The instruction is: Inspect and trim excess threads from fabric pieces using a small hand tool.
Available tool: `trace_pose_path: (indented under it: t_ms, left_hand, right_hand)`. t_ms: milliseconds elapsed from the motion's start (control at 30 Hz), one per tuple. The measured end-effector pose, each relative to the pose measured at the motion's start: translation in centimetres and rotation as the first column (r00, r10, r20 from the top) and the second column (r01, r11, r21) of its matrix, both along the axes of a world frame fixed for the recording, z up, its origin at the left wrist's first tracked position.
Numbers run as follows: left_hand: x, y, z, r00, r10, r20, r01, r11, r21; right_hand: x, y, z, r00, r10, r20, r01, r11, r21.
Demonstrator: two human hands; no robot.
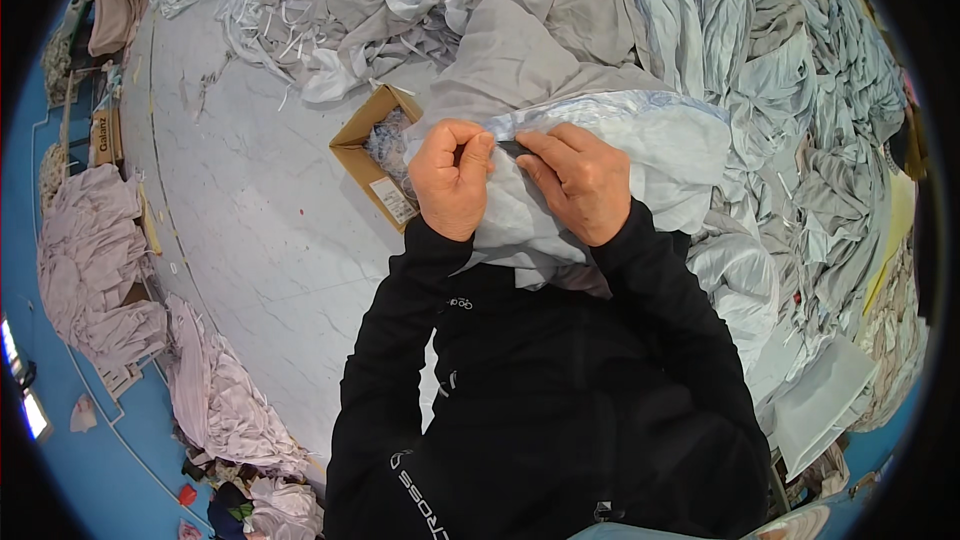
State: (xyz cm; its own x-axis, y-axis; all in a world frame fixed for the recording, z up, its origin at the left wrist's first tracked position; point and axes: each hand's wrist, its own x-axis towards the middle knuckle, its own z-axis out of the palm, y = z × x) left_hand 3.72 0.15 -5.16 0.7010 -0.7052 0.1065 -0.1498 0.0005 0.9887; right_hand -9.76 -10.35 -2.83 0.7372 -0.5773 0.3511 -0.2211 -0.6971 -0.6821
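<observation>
A pale grey-blue fabric (pixel 640 140) with a bluish band along its edge lies across my lap and over the table. My left hand (pixel 452 178) is closed in a pinch on this fabric's edge. Close beside it, my right hand (pixel 582 180) pinches the same edge with thumb and forefinger. A small dark thing (pixel 511 148) shows at the right fingertips; its kind is too small to make out. Just left of my left hand stands an open cardboard box (pixel 360 132) holding a tangle of small, clear-bluish pieces.
Heaped grey and pale blue fabric (pixel 790 30) covers the far and right sides of the pale table (pixel 270 210). White ties trail from the far heap. Pinkish fabric bundles (pixel 95 250) lie beyond the table's left edge, over a blue floor (pixel 110 460).
</observation>
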Motion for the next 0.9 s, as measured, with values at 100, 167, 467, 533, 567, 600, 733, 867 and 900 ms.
trace_pose_path:
  t_ms: [100, 167, 467, 533, 567, 600, 733, 867, 900]
  left_hand:
    - [0.1, 0.1, -0.1, 1.0, 0.007, 0.011, -0.007, 1.0, 0.001]
    - [0.4, 0.2, 0.0, 1.0, 0.015, 0.022, -0.015, 1.0, 0.004]
    - [2.3, 1.4, 0.2, 0.997, -0.056, -0.058, 0.066, 0.98, 0.189]
    - [2.1, 0.9, 0.2, 0.975, -0.158, 0.154, 0.133, 0.978, 0.163]
    - [2.0, 0.7, 0.3, 0.976, -0.158, 0.152, 0.133, 0.978, 0.163]
    - [1.9, 0.5, 0.5, 0.967, -0.179, 0.178, 0.147, 0.972, 0.183]
    - [2.4, 0.6, 0.2, 0.967, -0.175, 0.184, 0.124, 0.957, 0.262]
    - [2.7, 1.1, 0.1, 0.996, -0.075, -0.043, 0.084, 0.959, 0.271]
    - [2.7, 1.3, 0.0, 0.996, -0.079, -0.037, 0.086, 0.962, 0.26]
  right_hand:
    - [0.0, 0.0, -0.1, 1.0, 0.009, -0.01, -0.009, 1.0, -0.005]
    - [0.0, -0.1, -0.3, 1.0, 0.006, 0.02, -0.007, 0.999, 0.039]
    - [-0.4, -0.6, -0.8, 0.997, -0.049, 0.065, 0.037, 0.985, 0.171]
    - [-0.4, -0.7, -0.8, 0.997, -0.045, 0.06, 0.033, 0.983, 0.179]
    - [-0.5, -0.7, -0.8, 0.998, -0.043, 0.054, 0.032, 0.982, 0.186]
    - [-0.5, -0.7, -0.8, 0.998, -0.042, 0.053, 0.031, 0.982, 0.186]
    - [-0.4, -0.5, -0.6, 0.999, -0.014, 0.047, 0.005, 0.984, 0.177]
    - [0.0, -0.3, -0.2, 0.999, 0.046, 0.011, -0.046, 0.997, 0.06]
    - [0.2, -0.2, 0.0, 0.999, 0.05, 0.011, -0.051, 0.997, 0.062]
